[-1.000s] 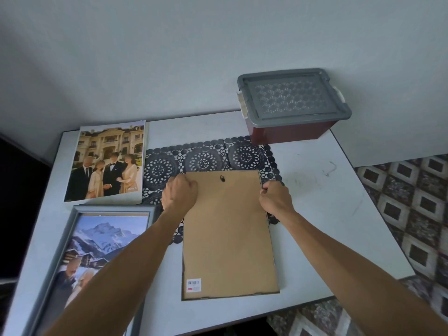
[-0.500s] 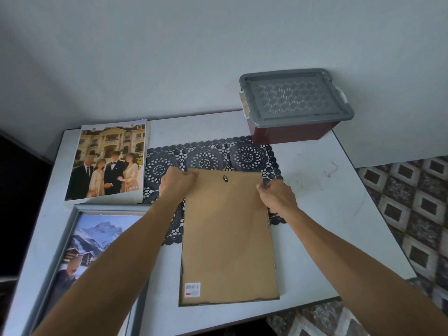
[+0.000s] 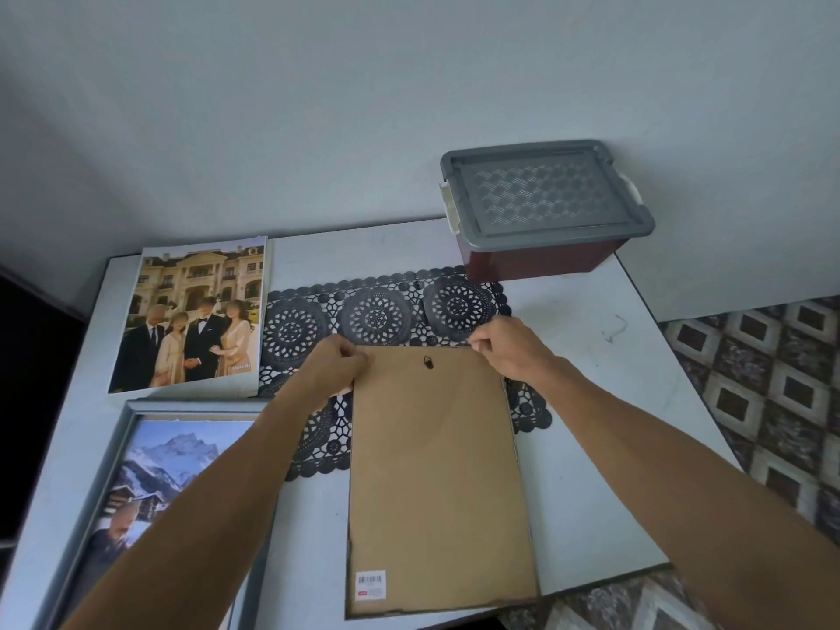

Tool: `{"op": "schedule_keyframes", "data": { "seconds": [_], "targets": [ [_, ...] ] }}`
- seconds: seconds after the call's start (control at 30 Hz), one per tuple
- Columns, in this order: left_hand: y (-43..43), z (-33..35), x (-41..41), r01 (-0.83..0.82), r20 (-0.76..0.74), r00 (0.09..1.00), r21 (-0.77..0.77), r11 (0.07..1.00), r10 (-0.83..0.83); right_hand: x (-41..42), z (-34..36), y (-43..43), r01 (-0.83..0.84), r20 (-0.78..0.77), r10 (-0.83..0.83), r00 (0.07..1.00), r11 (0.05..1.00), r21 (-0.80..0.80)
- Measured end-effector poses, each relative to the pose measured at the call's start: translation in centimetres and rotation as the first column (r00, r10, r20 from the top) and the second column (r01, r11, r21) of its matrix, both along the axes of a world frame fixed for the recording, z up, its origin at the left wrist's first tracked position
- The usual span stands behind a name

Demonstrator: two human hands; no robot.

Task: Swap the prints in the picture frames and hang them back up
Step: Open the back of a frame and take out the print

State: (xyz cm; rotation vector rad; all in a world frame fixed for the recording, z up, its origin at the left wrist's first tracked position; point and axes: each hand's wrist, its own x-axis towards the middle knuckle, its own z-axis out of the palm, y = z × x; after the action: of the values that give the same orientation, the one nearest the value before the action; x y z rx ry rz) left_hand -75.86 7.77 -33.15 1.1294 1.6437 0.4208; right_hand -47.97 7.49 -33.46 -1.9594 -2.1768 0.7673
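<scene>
Head view: a frame (image 3: pixel 377 614) lies face down at the near edge of the counter (image 3: pixel 591 402), its brown backing board (image 3: pixel 436 484) uppermost, with a hanger (image 3: pixel 428 362) at the far end and a barcode sticker (image 3: pixel 372 584) at the near left corner. The hands are apart, each clamped on the board: the left hand (image 3: pixel 334 370) pinches its far left corner and the right hand (image 3: pixel 509 347) pinches its far right corner, fingers curled, over the lace mat (image 3: pixel 377 311). The step looks like lifting the board out of, or seating it into, the frame; which of the two cannot be told. Either way, both corners should move evenly so the thin board neither bends nor jams on one side, while the near end stays tucked in the frame as a hinge. A family print (image 3: pixel 195 316) lies loose at the far left corner, and a second frame (image 3: pixel 97 470) holding a mountain print (image 3: pixel 168 461) lies at the near left edge. A lidded storage box (image 3: pixel 545 206) stands at the far right corner.
</scene>
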Motion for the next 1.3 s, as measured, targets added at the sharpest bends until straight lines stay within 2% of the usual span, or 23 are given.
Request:
{"op": "schedule_keyframes", "data": {
  "seconds": [0.17, 0.23, 0.37, 0.47, 0.6, 0.67, 0.87, 1.0, 1.13, 1.3],
  "targets": [
    [0.3, -0.1, 0.6, -0.043, -0.053, 0.998, 0.012, 0.999, 0.044, 0.4, 0.3, -0.3, -0.021, -0.081, 0.019, 0.997, 1.000, -0.024],
    [0.5, 0.0, 0.8, -0.053, -0.138, 0.989, 0.062, 0.997, 0.061, 0.3, 0.2, -0.4, -0.044, -0.095, 0.041, 0.995, 0.999, -0.030],
    [0.5, 0.7, 1.2, 0.231, -0.490, 0.866, 0.221, 0.948, -0.097, 0.5, 0.0, -0.3, -0.065, -0.068, 0.060, 0.996, 0.995, -0.071],
    [0.8, 1.2, 1.8, 0.428, -0.605, 0.766, 0.232, 0.873, -0.215, 0.9, 0.0, -0.5, -0.055, -0.056, 0.050, 0.997, 0.995, -0.085],
    [0.7, 1.6, 2.1, 0.625, -0.716, 0.593, 0.121, 0.771, -0.368, 1.2, 0.1, -0.8, -0.058, -0.082, 0.052, 0.995, 0.995, -0.078],
    [0.8, 1.7, 2.7, 0.681, -0.736, 0.533, 0.081, 0.727, -0.418, 1.2, 0.3, -0.8, -0.062, -0.095, 0.055, 0.994, 0.996, -0.070],
    [0.1, 1.7, 5.5, 0.754, -0.645, 0.526, 0.052, 0.655, -0.555, 1.0, -0.1, -1.3, -0.063, -0.125, 0.054, 0.991, 0.996, -0.068],
    [-0.5, 1.1, 6.9, 0.751, -0.612, 0.563, 0.097, 0.653, -0.555, 0.4, -0.1, -1.6, -0.070, -0.148, 0.061, 0.987, 0.996, -0.053],
    [-1.6, 1.0, 9.2, 0.791, -0.691, 0.505, 0.130, 0.598, -0.518, -0.5, -0.6, -1.7, -0.060, -0.168, 0.054, 0.984, 0.998, -0.031],
    [-1.0, 0.4, 8.4, 0.738, -0.740, 0.529, 0.160, 0.656, -0.414, -0.3, -0.5, -1.7, 0.016, -0.193, -0.028, 0.981, 0.998, -0.063]
  ]
}}
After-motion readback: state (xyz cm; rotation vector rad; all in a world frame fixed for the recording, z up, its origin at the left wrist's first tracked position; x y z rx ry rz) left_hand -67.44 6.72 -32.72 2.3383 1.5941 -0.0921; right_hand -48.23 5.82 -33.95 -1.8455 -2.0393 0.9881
